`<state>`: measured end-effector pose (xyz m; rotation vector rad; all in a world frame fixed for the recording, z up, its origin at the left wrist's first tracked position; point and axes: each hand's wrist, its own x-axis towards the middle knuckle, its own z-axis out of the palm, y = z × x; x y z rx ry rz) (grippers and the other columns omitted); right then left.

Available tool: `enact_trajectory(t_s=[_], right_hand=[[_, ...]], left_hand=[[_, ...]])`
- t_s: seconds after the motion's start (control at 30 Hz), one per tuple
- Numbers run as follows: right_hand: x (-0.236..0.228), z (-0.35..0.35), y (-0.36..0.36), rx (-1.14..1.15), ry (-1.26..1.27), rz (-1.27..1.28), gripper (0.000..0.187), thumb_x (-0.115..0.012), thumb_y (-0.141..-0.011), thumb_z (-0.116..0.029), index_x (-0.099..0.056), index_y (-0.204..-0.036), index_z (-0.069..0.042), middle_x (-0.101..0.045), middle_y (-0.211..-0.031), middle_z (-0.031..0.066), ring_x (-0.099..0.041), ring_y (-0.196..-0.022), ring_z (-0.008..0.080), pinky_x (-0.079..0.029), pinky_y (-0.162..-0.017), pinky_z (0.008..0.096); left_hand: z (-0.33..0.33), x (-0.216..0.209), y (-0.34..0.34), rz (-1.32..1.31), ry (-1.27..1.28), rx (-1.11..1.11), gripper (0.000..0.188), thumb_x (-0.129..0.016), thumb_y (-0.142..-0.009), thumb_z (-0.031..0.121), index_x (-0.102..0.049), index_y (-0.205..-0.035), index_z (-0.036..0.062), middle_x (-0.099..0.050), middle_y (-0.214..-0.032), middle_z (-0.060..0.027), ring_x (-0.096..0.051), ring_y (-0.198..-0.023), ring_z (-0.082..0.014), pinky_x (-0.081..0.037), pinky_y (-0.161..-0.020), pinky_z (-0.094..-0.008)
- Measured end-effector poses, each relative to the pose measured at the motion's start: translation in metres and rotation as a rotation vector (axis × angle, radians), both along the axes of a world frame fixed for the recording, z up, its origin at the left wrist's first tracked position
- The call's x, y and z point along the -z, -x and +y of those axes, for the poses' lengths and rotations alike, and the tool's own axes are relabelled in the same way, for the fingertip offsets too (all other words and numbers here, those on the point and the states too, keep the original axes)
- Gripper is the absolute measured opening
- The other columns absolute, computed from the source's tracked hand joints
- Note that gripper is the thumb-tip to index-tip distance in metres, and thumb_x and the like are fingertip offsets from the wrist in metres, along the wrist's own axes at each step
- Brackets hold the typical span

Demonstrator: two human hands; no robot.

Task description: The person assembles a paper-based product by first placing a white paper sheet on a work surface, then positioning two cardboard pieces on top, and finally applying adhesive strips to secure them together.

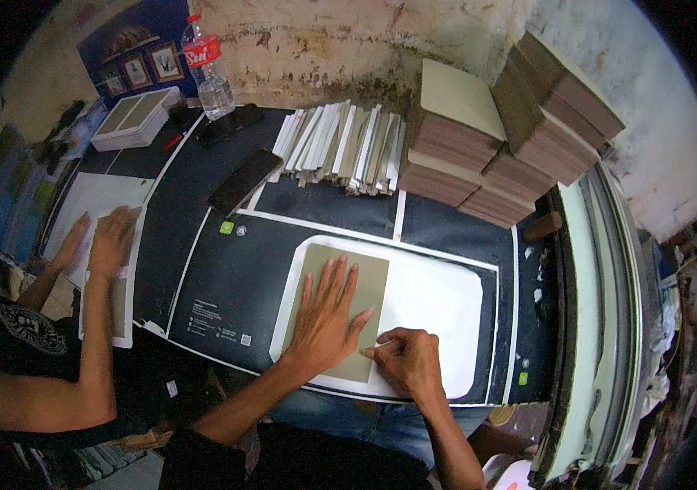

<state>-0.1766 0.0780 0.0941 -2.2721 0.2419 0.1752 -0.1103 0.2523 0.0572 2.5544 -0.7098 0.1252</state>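
Observation:
My left hand lies flat with fingers spread on a grey-brown rectangular board. Under that board is a larger white sheet with cut corners, showing mostly to the board's right. Close to the board's lower right edge, my right hand is closed in a pinch, thumb pointing left. A thin pale edge shows at its fingertips, but I cannot make out what they hold. A pile of narrow white and grey strips sits beyond the sheet.
Tall stacks of grey-brown boards stand at the back right. A dark phone and a plastic bottle are at the back left. On the left, another person's hands rest on a similar board and sheet. Rolled or layered pale sheets border the table's right.

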Motion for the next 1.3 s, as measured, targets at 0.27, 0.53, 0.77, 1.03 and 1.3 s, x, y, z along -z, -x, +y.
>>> enact_trajectory(t_s=[0.27,0.53,0.77,1.03,1.3], right_hand=[[-0.001,0.000,0.002,0.013,-0.059,0.000,0.026,-0.087,-0.077,-0.014,-0.076,-0.091,0.005,-0.073,-0.070,0.0197,-0.074,-0.062,0.0242,-0.057,-0.060,0.0351],[0.000,0.002,0.001,0.024,-0.041,0.051,0.028,-0.087,-0.077,-0.015,-0.076,-0.093,0.006,-0.074,-0.074,0.0207,-0.074,-0.065,0.0259,-0.058,-0.063,0.0354],[-0.005,0.001,-0.003,0.022,-0.024,0.080,0.028,-0.086,-0.077,-0.014,-0.075,-0.093,0.007,-0.074,-0.078,0.0221,-0.076,-0.070,0.0292,-0.059,-0.067,0.0371],[-0.006,0.000,-0.007,-0.058,0.048,0.121,0.026,-0.084,-0.080,-0.005,-0.075,-0.099,0.009,-0.076,-0.082,0.0206,-0.075,-0.070,0.0215,-0.062,-0.062,0.0306],[-0.015,-0.002,-0.006,-0.092,0.011,0.086,0.025,-0.082,-0.081,-0.004,-0.074,-0.100,0.010,-0.076,-0.083,0.0220,-0.076,-0.073,0.0246,-0.063,-0.063,0.0330]], left_hand=[[-0.007,0.014,0.004,0.020,-0.100,0.010,0.078,-0.033,-0.107,0.052,-0.019,-0.159,-0.0051,-0.023,-0.165,-0.0239,-0.017,-0.155,-0.0380,-0.005,-0.125,-0.0590],[-0.005,0.015,0.004,-0.004,-0.077,-0.004,0.074,-0.040,-0.107,0.047,-0.022,-0.159,-0.0023,-0.023,-0.166,-0.0214,-0.019,-0.155,-0.0387,-0.008,-0.124,-0.0601],[-0.008,0.014,0.002,-0.041,-0.105,-0.007,0.073,-0.038,-0.107,0.046,-0.024,-0.159,-0.0027,-0.025,-0.166,-0.0216,-0.021,-0.154,-0.0384,-0.009,-0.124,-0.0597],[-0.008,0.015,0.001,-0.033,-0.149,-0.001,0.071,-0.036,-0.107,0.045,-0.025,-0.158,-0.0038,-0.026,-0.165,-0.0236,-0.021,-0.155,-0.0384,-0.008,-0.125,-0.0589],[-0.008,0.014,0.002,-0.027,-0.146,-0.001,0.070,-0.040,-0.107,0.044,-0.024,-0.160,0.0012,-0.024,-0.166,-0.0191,-0.020,-0.155,-0.0372,-0.007,-0.125,-0.0594]])
